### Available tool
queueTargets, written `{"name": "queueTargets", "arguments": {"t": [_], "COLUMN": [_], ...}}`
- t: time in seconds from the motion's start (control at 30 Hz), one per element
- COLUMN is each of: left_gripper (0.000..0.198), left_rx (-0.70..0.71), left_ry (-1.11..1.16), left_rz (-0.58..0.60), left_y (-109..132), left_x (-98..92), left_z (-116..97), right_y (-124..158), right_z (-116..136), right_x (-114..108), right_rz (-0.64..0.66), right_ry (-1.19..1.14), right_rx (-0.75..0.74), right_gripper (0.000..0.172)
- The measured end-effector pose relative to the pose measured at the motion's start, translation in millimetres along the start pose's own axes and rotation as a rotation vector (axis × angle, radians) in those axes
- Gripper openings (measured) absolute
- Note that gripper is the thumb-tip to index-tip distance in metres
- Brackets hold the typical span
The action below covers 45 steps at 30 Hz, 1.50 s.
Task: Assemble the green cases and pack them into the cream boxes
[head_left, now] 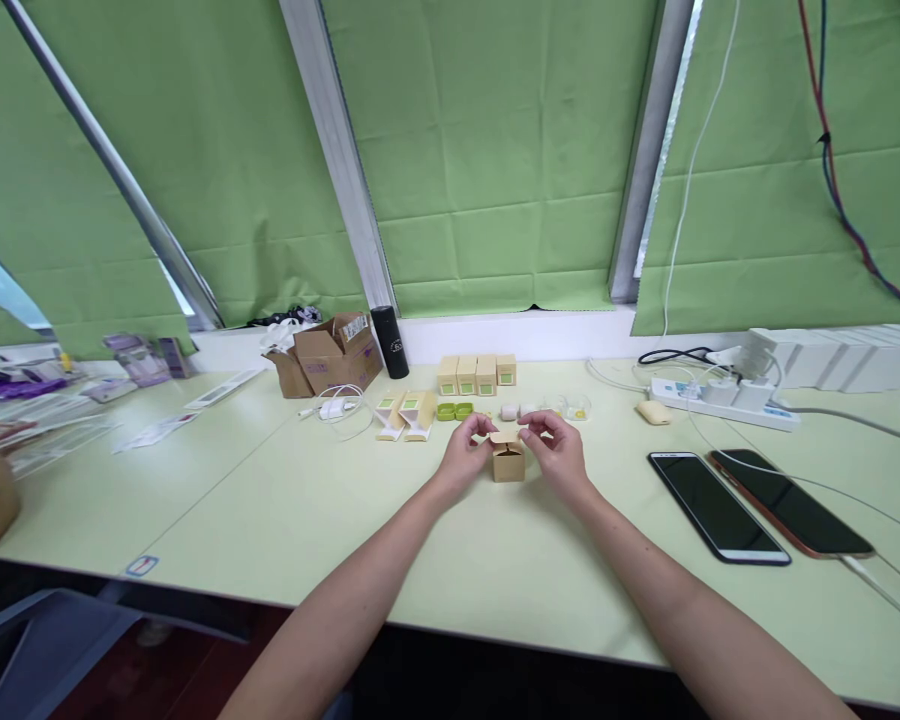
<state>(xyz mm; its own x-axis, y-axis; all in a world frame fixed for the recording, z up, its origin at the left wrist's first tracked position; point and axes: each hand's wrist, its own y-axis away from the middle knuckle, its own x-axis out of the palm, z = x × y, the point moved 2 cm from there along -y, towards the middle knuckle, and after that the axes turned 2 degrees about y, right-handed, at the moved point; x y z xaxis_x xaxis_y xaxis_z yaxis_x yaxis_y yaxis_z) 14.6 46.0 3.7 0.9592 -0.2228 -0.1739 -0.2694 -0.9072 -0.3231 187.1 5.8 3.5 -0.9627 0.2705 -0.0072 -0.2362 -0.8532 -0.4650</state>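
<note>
A small brown cardboard box (508,466) stands upright on the table in front of me, its top flap raised. My left hand (466,455) has its fingers bent at the box's left upper edge. On the other side, my right hand (559,452) pinches the flap near its right corner. Just behind the box lie two small whitish pieces (517,411), partly hidden by my fingers. Two green open pieces (455,411) sit behind my left hand, and clear plastic parts (576,408) lie behind my right.
Several small closed boxes (466,375) stand in a row at the back. White-and-tan folded cartons (406,415), a larger cardboard box (337,358) and a black bottle (390,342) are left. Two phones (720,505) and a power strip (720,400) with cables are right.
</note>
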Motion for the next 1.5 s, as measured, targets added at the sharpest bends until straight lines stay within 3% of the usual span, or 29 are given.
{"name": "queueTargets", "arguments": {"t": [0.47, 0.87, 1.5], "left_gripper": [0.022, 0.047, 0.04], "left_rx": [-0.042, -0.059, -0.039], "left_ry": [0.226, 0.155, 0.05], "left_rz": [0.029, 0.074, 0.074], "left_y": [-3.7, 4.6, 4.7], "left_x": [-3.7, -3.5, -4.3], "left_z": [3.2, -2.4, -0.7], "right_y": [4.4, 5.5, 6.9], "right_z": [10.3, 8.2, -3.9], "right_x": [2.2, 4.4, 6.6], "right_rz": [0.06, 0.062, 0.058], "right_ry": [0.071, 0.054, 0.06], "right_rx": [-0.057, -0.02, -0.015], "right_gripper": [0.004, 0.008, 0.007]}}
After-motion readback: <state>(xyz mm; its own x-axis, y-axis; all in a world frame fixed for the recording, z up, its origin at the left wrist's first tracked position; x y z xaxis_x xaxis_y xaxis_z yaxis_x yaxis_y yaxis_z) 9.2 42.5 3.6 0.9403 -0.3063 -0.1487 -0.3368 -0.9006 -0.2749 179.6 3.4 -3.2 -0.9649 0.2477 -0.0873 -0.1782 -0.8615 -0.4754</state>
